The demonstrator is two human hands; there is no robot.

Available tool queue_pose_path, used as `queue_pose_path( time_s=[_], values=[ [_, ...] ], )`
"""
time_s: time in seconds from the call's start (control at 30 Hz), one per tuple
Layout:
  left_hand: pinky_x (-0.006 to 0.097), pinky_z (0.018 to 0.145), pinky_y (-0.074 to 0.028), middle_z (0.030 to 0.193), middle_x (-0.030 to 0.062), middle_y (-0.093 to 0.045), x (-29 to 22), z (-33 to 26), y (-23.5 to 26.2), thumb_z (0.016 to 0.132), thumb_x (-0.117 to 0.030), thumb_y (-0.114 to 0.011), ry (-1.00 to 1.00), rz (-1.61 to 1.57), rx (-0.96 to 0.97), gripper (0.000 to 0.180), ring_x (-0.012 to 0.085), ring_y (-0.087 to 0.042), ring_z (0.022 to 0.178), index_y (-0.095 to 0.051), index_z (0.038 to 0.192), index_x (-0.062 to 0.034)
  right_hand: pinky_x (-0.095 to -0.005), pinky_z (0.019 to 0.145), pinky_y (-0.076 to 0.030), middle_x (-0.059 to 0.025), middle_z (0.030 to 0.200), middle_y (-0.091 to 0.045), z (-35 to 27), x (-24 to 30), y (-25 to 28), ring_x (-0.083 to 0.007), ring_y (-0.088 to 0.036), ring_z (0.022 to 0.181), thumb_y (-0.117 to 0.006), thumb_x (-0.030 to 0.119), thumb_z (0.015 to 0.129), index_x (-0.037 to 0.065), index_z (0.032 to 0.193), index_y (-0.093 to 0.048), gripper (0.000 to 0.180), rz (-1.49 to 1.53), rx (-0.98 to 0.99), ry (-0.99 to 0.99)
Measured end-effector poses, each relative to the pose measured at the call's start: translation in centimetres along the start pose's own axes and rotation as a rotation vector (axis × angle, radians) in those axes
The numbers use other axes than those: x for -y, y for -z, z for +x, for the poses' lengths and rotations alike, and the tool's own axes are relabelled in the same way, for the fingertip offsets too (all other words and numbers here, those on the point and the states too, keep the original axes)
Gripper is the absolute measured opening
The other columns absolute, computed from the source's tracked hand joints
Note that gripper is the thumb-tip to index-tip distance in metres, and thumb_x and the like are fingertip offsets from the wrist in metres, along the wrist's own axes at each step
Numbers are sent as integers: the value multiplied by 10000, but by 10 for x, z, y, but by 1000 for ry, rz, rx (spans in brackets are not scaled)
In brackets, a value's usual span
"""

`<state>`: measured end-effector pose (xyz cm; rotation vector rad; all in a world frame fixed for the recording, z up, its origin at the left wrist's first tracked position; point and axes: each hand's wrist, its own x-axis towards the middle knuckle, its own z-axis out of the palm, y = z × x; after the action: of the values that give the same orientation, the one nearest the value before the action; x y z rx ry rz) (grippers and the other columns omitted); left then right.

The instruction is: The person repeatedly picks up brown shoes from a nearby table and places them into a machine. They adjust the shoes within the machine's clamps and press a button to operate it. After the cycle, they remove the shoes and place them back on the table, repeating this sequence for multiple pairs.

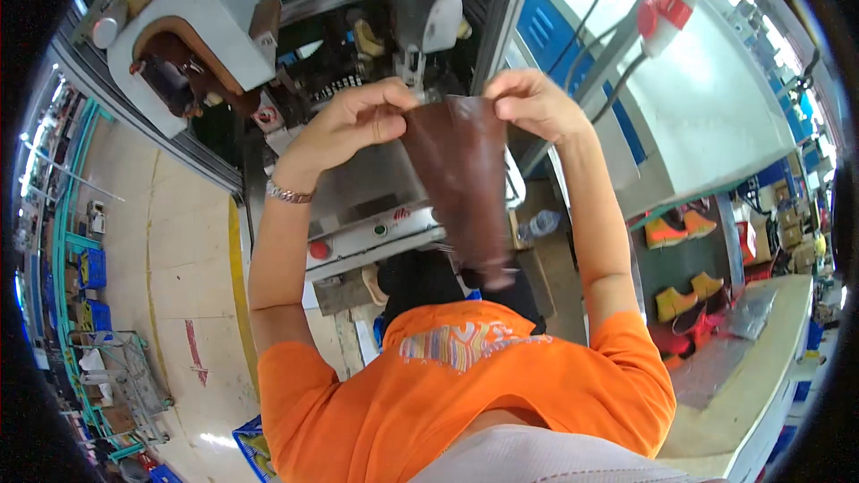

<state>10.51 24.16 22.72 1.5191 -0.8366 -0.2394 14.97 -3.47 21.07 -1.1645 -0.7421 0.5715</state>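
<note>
A brown, leather-like piece (pixel 463 174) hangs between my two hands, its lower end smeared by motion. My left hand (pixel 353 121) pinches its upper left corner between thumb and fingers. At the upper right corner, my right hand (pixel 541 107) pinches it the same way. Just beyond the piece stands a machine head (pixel 429 4) with a narrow metal tip pointing down. Under my left hand lies the machine's metal work plate (pixel 376 183). Part of that plate is hidden by the brown piece.
A red button (pixel 319 249) and a green button (pixel 380 231) sit on the machine's front panel. At left is a white machine housing (pixel 215 27) with a dark opening. Orange and yellow shoe parts (pixel 680 228) rest on a rack to the right. A red-and-white plug connector (pixel 667 16) hangs at upper right.
</note>
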Motion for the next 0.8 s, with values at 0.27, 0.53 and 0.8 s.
queue_pose_path(
  time_s=[0.27, 0.53, 0.8],
  values=[
    [179, 729, -398, 904, 30, -554, -21, 73, 30, 830, -61, -576, -285, 64, -647, 263, 74, -502, 808, -495, 1074, -5, -217, 713, -470, -29, 820, -625, 84, 57, 16, -101, -582, 771, -625, 48, 781, 32, 883, -615, 104, 9, -407, 313],
    [211, 694, -440, 837, 57, -579, 26, 98, 52, 788, -34, -629, -225, 31, -927, 234, 100, -545, 774, -496, 975, 9, -251, 720, -453, -52, 852, -614, 130, 24, 38, -132, -567, 777, -605, 66, 801, 1, 935, -600, 149, 117, -556, 324],
    [307, 736, -415, 1002, 76, -595, -24, 21, -69, 695, -107, -641, -618, 1201, -564, 248, 213, -574, 841, -612, 938, -63, -308, 804, -389, -24, 989, -537, 53, -117, 24, -131, -490, 909, -542, 398, 848, 88, 1092, -508, 395, 158, -820, 127]
  ],
)
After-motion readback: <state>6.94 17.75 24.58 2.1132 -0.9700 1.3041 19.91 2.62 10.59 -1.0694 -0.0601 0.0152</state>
